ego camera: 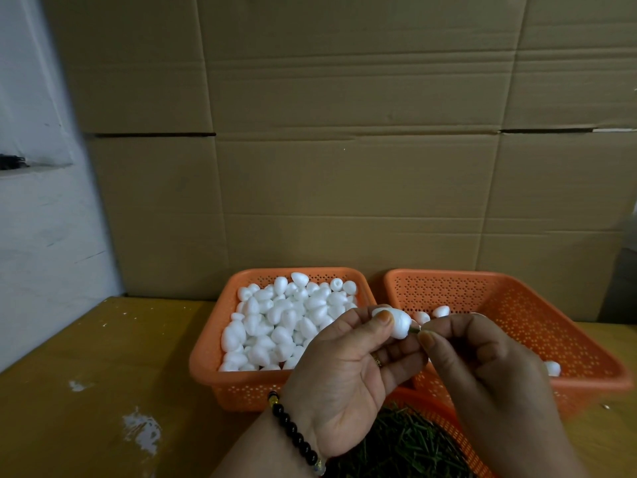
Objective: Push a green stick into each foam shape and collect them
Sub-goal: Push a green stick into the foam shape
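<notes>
Head view: the left hand [348,370] is raised palm-up in front of the baskets, its thumb and fingers pinching a white foam shape [396,320]. The right hand [482,367] meets it from the right, thumb and forefinger pinched on a green stick [414,328] whose tip touches the narrow end of the shape. Only a short bit of the stick shows between the fingertips and the foam.

Behind the left hand, the left basket [206,343] is orange and heaped with loose foam shapes [275,322]. Just beside it, the right basket [537,315] is orange too and holds only a few shapes, two [440,310] near its back left corner and one [552,368] by its front wall, partly hidden by the right hand.

Below the hands, a third orange basket [448,419] holds a pile of green sticks [400,443]. A dark bead bracelet [296,432] circles the left wrist, and a ring [377,360] sits on a left finger. All baskets rest on a yellowish table [103,391] in front of a cardboard wall [344,150].
</notes>
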Demonstrator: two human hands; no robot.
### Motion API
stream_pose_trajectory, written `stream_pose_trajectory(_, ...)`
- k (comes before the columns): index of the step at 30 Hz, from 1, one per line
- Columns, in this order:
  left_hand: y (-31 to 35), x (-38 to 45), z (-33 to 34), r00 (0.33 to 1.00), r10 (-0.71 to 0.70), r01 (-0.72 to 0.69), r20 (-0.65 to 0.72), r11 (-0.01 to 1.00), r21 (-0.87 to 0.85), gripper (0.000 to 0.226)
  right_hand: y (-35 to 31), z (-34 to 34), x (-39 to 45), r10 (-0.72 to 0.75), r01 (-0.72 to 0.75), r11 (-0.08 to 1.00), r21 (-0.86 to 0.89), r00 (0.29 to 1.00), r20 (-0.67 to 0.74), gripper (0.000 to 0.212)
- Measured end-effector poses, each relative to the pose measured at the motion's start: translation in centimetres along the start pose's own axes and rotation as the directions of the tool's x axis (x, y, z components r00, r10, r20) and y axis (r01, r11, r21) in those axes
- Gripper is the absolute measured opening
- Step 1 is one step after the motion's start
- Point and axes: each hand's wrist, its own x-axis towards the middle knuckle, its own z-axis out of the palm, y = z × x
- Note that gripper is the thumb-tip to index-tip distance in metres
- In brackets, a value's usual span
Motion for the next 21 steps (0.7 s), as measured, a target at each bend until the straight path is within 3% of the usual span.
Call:
stream_pose_trajectory(15, 0.1, -0.2, 0.0, 1.000, 0.000, 0.000, 0.013, 1.000, 0.002, 0.024, 0.3, 0.1, -0.1, 0.002, -0.001, 1.000, -0.022, 1.000, 0.023, 0.012)
stream_pose_trajectory(21, 0.1, 0.0, -0.1, 0.997, -0.076, 0.076, 0.031, 0.997, -0.001, 0.022, 1.6, 0.3, -0.6, 0.107, -0.111, 0.993, 0.040, 0.991, 0.083, 0.047)
